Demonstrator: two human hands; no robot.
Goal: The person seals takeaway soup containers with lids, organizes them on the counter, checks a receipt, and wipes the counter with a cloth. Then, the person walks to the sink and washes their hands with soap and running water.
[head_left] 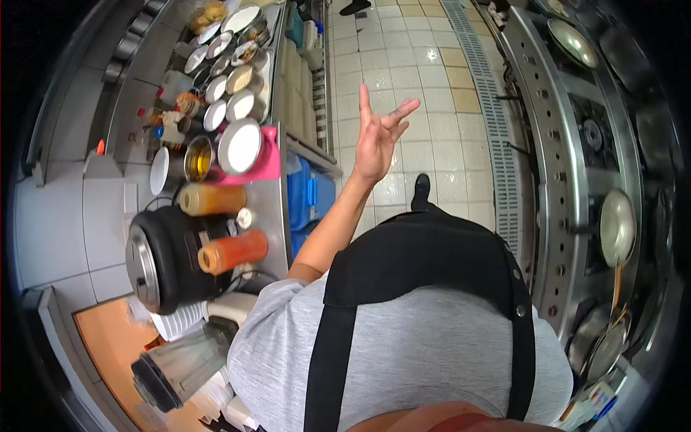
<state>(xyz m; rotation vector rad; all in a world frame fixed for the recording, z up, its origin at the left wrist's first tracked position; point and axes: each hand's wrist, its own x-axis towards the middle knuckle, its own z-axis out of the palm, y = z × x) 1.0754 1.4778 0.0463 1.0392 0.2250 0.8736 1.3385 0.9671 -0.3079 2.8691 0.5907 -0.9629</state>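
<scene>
My left hand [376, 142] is raised over the tiled floor, its fingers spread, holding nothing. The bare forearm runs back to the grey sleeve on the left side of the body. Nearest to this hand is the metal counter [265, 198] on the left, with a blue container [306, 198] beneath it. The hand touches neither. My right hand does not show in the frame.
On the counter stand metal bowls [240, 146], an orange bottle [234, 252], a yellowish bottle [212, 199] and a black soup kettle [173, 259]. A blender [187, 363] is at lower left. Along the right runs a stove [551, 180] with pans [617, 227].
</scene>
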